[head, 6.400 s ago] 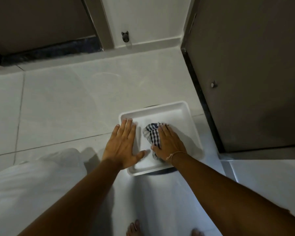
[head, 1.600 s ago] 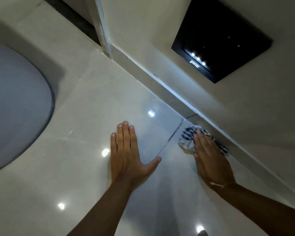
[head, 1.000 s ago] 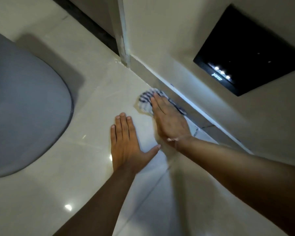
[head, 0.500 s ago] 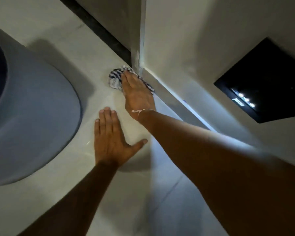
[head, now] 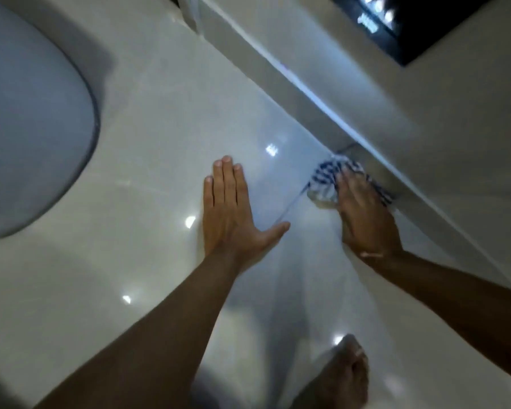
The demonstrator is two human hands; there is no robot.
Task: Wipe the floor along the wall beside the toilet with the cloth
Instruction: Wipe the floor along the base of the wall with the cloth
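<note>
A blue-and-white checked cloth [head: 325,180] lies bunched on the glossy tiled floor [head: 165,143], right against the skirting of the wall [head: 322,98]. My right hand [head: 363,214] presses flat on the cloth, fingers covering its near half. Flat on the floor to the left of it rests my left hand [head: 230,214], fingers together, thumb spread, holding nothing. The toilet [head: 27,128], pale grey and rounded, fills the left edge.
A black panel [head: 419,22] with small lights is set into the wall at the top right. A door-frame corner [head: 192,13] stands at the top centre. A bare foot [head: 345,376] shows at the bottom. A tile joint runs between my hands.
My right hand has dragged the cloth back along the skirting from the far corner by the door frame toward me. My left hand has stayed planted on the floor.
</note>
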